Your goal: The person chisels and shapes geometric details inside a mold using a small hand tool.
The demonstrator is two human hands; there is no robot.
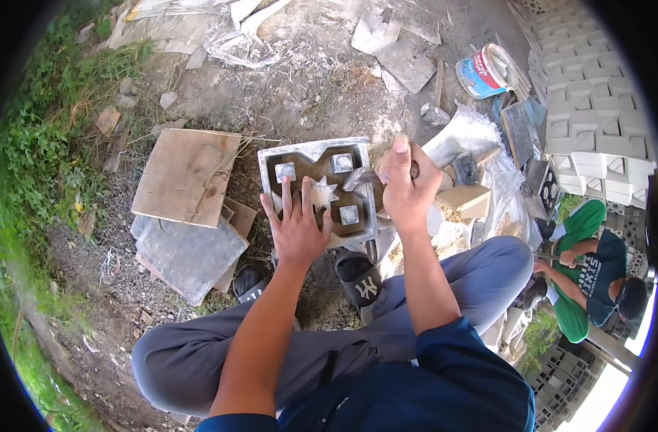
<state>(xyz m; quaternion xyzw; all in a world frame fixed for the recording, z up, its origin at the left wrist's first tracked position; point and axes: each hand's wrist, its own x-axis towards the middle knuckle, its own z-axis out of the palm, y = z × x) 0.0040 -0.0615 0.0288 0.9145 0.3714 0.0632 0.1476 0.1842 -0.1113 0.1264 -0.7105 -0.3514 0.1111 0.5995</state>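
Observation:
A grey mould (316, 153) with a notched rim, square blocks in its corners and a star-shaped piece (323, 193) in the middle lies on the ground before me. My left hand (297, 227) rests on the mould's near left part, fingers spread, hiding that corner. My right hand (412, 183) is closed around the handle of what looks like a hammer (359, 178). The tool's grey head is over the mould's right side; whether it touches cannot be told. Most of its handle is hidden in my fist.
Boards (188, 176) and grey sheets (192, 252) are stacked at left. A paint bucket (481, 72), a clear plastic sheet (505, 194) and a brown block (464, 200) are at right. Pale blocks (595, 108) stand stacked far right; another person (595, 277) sits below them.

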